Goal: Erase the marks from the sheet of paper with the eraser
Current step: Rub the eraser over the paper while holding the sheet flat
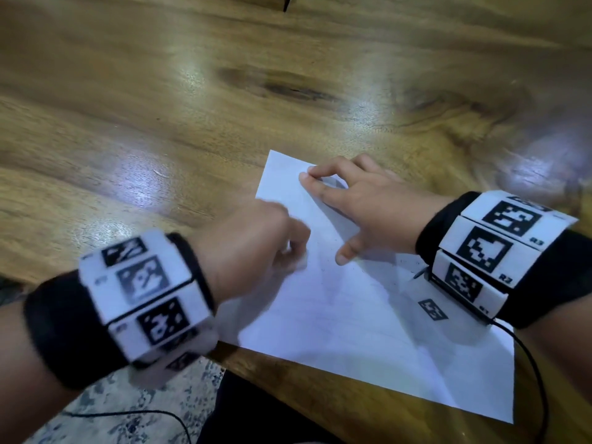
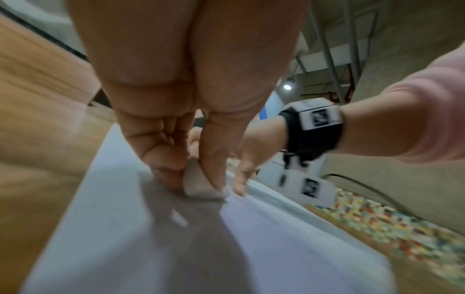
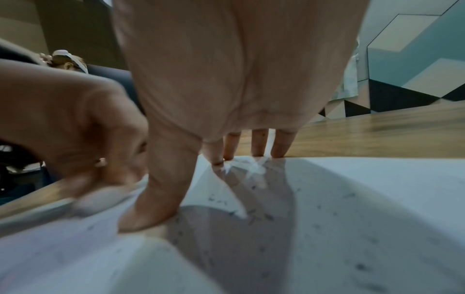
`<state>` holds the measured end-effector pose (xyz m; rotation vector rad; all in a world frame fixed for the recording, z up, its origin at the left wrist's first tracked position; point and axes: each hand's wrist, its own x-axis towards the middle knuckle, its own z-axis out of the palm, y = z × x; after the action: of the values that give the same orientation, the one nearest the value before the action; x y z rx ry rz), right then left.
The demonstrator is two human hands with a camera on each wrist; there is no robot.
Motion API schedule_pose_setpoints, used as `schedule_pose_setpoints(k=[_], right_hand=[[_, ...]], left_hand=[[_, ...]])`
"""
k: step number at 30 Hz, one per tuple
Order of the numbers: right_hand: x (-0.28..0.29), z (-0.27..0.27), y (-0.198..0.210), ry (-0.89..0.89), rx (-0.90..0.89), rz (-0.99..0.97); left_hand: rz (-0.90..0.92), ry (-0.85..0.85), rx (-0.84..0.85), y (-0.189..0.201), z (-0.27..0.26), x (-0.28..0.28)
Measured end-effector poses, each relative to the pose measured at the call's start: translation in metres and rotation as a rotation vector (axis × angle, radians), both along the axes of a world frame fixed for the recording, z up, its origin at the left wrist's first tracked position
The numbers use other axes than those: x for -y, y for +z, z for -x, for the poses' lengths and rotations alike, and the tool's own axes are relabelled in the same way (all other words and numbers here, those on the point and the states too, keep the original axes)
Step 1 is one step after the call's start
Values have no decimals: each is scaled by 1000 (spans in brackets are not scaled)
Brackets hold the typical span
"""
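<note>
**Eraser down on the sheet, both hands at work**

We see the eraser (image 2: 201, 187), a small pale block, pinched between the thumb and fingers of the left hand (image 1: 253, 248) and pressed onto the sheet of paper (image 1: 362, 325) near the sheet's left edge. The sheet lies flat and slanted on the wooden worktop (image 1: 179, 100), with its near corner close to the worktop's near edge. Dark crumbs and flecks (image 3: 254, 216) are scattered over the paper under and around the right hand (image 1: 355, 206). We cannot make out any clear pencil marks; the left hand is blurred in the head view.

The right hand rests to the right of the left, spread wide, its straight fingertips touching the paper's far edge and its thumb (image 3: 161, 201) planted nearer to us on the paper. The two hands are close together but not touching. Each wrist carries a black band with white coded tags (image 1: 499, 241), and a thin black cable (image 1: 531, 373) trails off the near right.
</note>
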<state>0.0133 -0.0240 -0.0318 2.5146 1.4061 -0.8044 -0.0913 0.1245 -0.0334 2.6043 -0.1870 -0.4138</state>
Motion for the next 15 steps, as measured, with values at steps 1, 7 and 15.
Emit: schedule_pose_setpoints(k=[1,7,15], right_hand=[[0,0,0,-1,-1,0],[1,0,0,-11,-6,-10],[2,0,1,-16,-17,-19]], left_hand=[[25,-37,-50,1,11,2],[46,72,15,2,-10,-4],[126,-25,-163,0,27,-11]])
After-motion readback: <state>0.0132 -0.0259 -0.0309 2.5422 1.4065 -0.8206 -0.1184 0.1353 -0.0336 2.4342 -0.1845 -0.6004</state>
